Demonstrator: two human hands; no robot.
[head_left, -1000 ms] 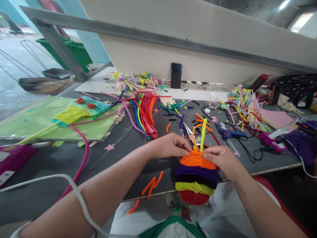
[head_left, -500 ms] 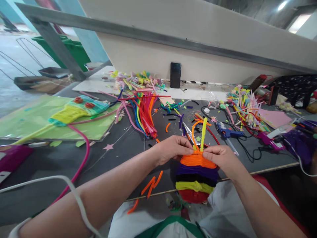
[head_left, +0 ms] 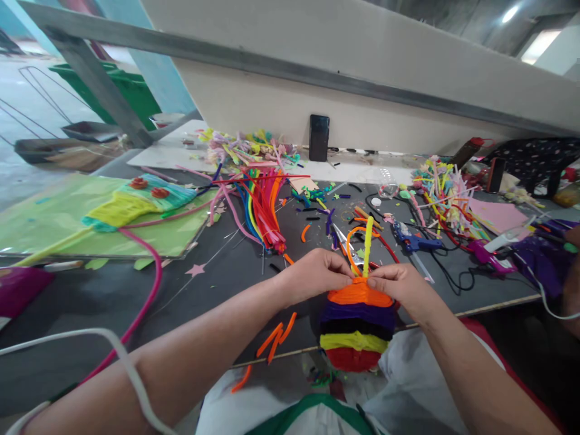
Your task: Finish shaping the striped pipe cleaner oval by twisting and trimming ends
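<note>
Between my hands is a striped pipe cleaner craft (head_left: 357, 326), with bands of orange, purple, black, yellow and red from top to bottom. My left hand (head_left: 324, 270) pinches its orange top edge from the left. On the right of that same edge, my right hand (head_left: 399, 283) grips with thumb and fingers. A yellow pipe cleaner (head_left: 368, 244) stands upright from the top, beside a curved orange pipe cleaner (head_left: 350, 244). My fingertips hide the spot where these meet the orange band. Scissors (head_left: 347, 241) lie just behind the craft.
Cut orange pieces (head_left: 274, 338) lie at the table's front edge. A bundle of coloured pipe cleaners (head_left: 267, 211) sits mid-table, with a blue glue gun (head_left: 417, 240) at right. A phone (head_left: 319, 138) leans on the back panel. A white cable (head_left: 113, 338) crosses my left forearm.
The view has shifted slightly. Both hands keep their pinch on the orange edge, and the craft has hardly moved between them.
</note>
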